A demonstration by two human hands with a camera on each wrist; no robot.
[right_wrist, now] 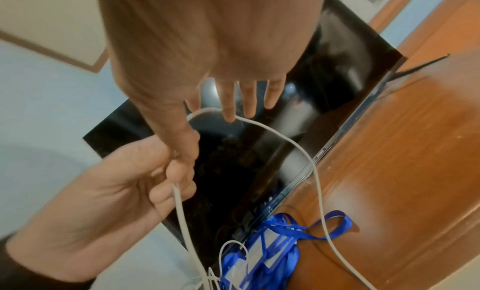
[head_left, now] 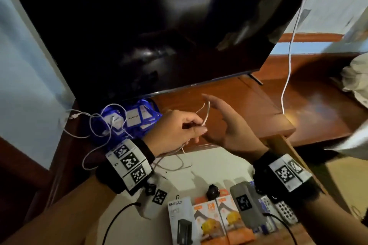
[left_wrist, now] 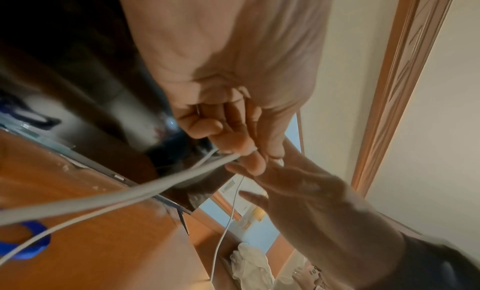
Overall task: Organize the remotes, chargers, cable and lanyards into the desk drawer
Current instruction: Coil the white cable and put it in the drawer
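A thin white cable (head_left: pixel 206 115) trails from a tangle on the desk's left side up to my hands. My left hand (head_left: pixel 196 126) pinches it between thumb and curled fingers (left_wrist: pixel 233 142). The cable (right_wrist: pixel 310 161) arcs in a loop across my right hand (head_left: pixel 214 105), which is held flat with straight fingers (right_wrist: pixel 230 105) just right of the left hand. Blue lanyards (head_left: pixel 139 117) with white badges lie in a heap on the desk under the TV. Boxed chargers (head_left: pixel 205 223) and white remotes (head_left: pixel 282 211) lie in the open drawer (head_left: pixel 199 167) below my wrists.
A large dark TV (head_left: pixel 139 26) stands on the wooden desk (head_left: pixel 310 109) right behind my hands. A second white cord (head_left: pixel 288 65) hangs down at the right. Crumpled white cloth (head_left: pixel 356 77) sits at the far right. The drawer's wooden side (head_left: pixel 282 145) runs under my right wrist.
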